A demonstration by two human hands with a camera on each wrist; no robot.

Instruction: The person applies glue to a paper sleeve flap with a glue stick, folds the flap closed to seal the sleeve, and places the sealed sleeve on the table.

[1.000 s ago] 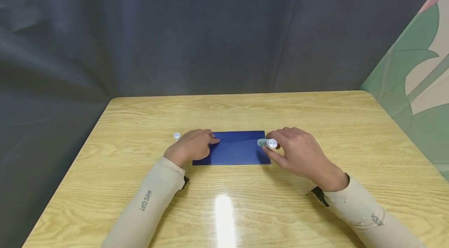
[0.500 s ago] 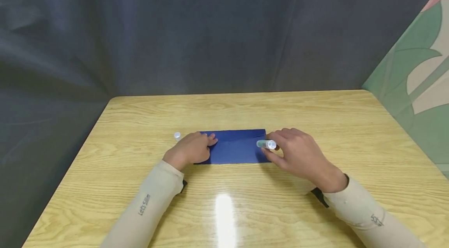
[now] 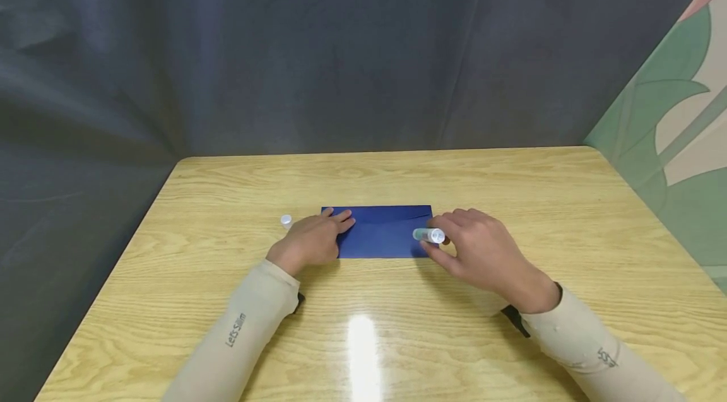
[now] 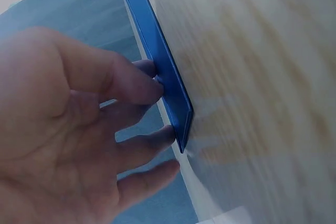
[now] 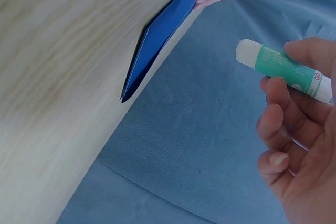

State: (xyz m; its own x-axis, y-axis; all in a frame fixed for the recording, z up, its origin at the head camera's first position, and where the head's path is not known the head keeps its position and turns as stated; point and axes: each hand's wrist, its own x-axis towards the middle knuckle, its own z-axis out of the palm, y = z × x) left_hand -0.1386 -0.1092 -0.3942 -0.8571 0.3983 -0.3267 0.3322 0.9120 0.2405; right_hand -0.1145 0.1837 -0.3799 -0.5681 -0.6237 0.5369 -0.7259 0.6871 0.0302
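Clock positions are taken from the head view, dial centred on the envelope, 12 o'clock away from the person. Dark cloth (image 3: 341, 48) hangs behind at 12 o'clock and down the side through 10 to 9. The table (image 3: 375, 181) has a light wood-grain top with rounded far corners and a bright reflection at 6 o'clock. A panel (image 3: 676, 149) patterned with green leaves and a patch of pink stands between 2 and 3. Two pale sleeves, each bearing dark lettering, enter at 8 o'clock (left sleeve (image 3: 238, 326)) and 4 o'clock (right sleeve (image 3: 596, 339)).

The blue envelope (image 3: 380, 235) lies on the table, long sides at 12 and 6; a flap line runs along its 12 o'clock side. The right hand (image 3: 479, 247), at 3 o'clock, pinches a glue stick between thumb and fingers. The left hand (image 3: 311, 239), at 9 o'clock, rests on that end of the envelope with fingers spread; whether its thumb touches the near edge cannot be told.

The glue stick (image 3: 427, 235), white with a green label, is held over the 3 o'clock end, one white end towards 9; the right wrist view shows it apart from the envelope. A black strap (image 3: 515, 320) shows at the right sleeve's cuff. Smallest item: a white cap-like piece (image 3: 286, 221) at 9 o'clock, just beyond the left hand.
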